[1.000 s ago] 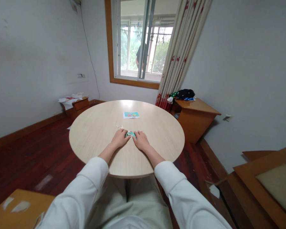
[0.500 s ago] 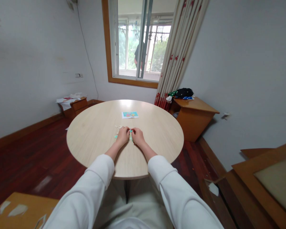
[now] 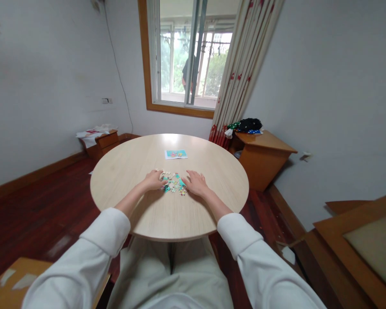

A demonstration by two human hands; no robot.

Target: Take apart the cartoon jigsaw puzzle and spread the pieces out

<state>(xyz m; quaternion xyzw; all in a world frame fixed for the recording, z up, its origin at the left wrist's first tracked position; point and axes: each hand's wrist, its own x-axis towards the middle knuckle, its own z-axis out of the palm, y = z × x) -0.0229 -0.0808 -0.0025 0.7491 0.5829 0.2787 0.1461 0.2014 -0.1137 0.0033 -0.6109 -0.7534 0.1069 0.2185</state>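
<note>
A small heap of loose jigsaw pieces [image 3: 174,183], teal and pale, lies on the round wooden table [image 3: 131,171] in front of me. My left hand [image 3: 154,180] rests flat on the table at the heap's left edge, fingers spread. My right hand [image 3: 196,183] lies flat at the heap's right edge, fingers also apart. Neither hand holds anything. Farther back on the table lies a small printed picture card [image 3: 176,154].
A wooden bedside cabinet [image 3: 263,159] with dark clothes on it stands to the right of the table by the curtain [image 3: 241,73]. A low wooden box [image 3: 103,141] with papers sits at the left wall. Wooden furniture [image 3: 363,249] fills the near right.
My hands were pressed together over the pieces; they have now moved apart to either side, and the pieces lie spread out between them.
</note>
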